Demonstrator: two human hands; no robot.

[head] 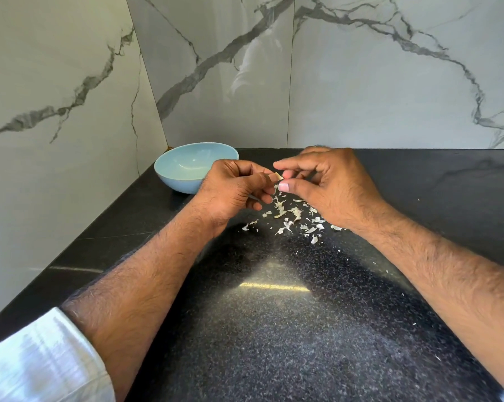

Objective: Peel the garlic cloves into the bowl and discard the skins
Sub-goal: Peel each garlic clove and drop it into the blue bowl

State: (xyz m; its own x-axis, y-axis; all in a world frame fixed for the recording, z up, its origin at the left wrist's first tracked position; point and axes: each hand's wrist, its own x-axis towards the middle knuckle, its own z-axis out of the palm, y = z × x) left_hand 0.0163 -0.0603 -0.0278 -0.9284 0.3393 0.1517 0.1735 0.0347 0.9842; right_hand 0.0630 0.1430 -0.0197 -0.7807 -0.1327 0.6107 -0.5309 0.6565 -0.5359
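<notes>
Head view shows peeling under way; the left hand (pixel 233 188) pinches a garlic clove (pixel 278 176) while the right hand (pixel 329 187) fingers (pixel 285 187) pinch at its skin, both above the black speckled surface (pixel 274 329); next, I judge, strip the remainder and drop the clove into the blue bowl (pixel 169 172) at ten o'clock, seemingly empty; skin scraps (pixel 291 219) lie beneath at six o'clock; marble-veined walls (pixel 390 82) behind.

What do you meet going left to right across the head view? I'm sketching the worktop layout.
White sleeve → blue bowl → left hand → garlic clove pinched between both hands → right hand. Skins lie on the black counter below the hands.
</notes>
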